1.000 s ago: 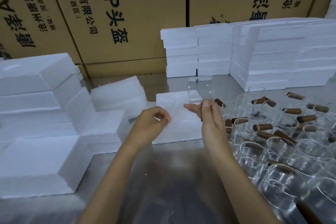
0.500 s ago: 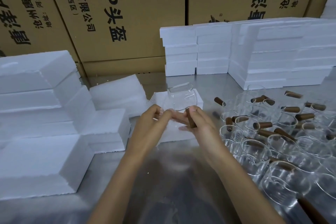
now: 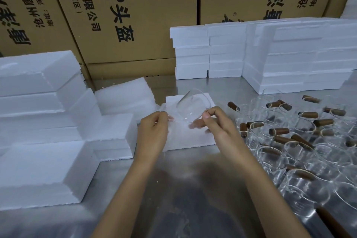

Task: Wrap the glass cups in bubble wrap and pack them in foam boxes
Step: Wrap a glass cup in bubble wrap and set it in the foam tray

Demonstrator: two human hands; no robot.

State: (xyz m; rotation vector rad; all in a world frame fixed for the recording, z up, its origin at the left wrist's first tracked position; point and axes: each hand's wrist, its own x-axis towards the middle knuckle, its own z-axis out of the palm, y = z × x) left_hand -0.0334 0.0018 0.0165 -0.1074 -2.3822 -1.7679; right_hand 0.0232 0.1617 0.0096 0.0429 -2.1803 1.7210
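— How is the scene lit?
— Evenly and rather dimly, from overhead; a soft dark shadow is cast on the metal table (image 3: 193, 189) just below the hands.

— Any glare?
— Pale reflections are seen on the steel near the wrists, and thin highlights are caught on the glass cups (image 3: 301, 152) to the right.

— Sharpness?
— The cardboard cartons (image 3: 123, 15) beyond the hands are bent by wide-angle distortion; the foam blocks (image 3: 38, 160) on the left are washed out and soft.

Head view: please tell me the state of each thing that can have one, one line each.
Held glass cup: tilted, lifted, unwrapped.
Left hand: fingers curled, at the cup's left side.
Right hand: pinches the cup.
Other glass cups: unwrapped, crowded on the table.
Foam boxes: stacked.
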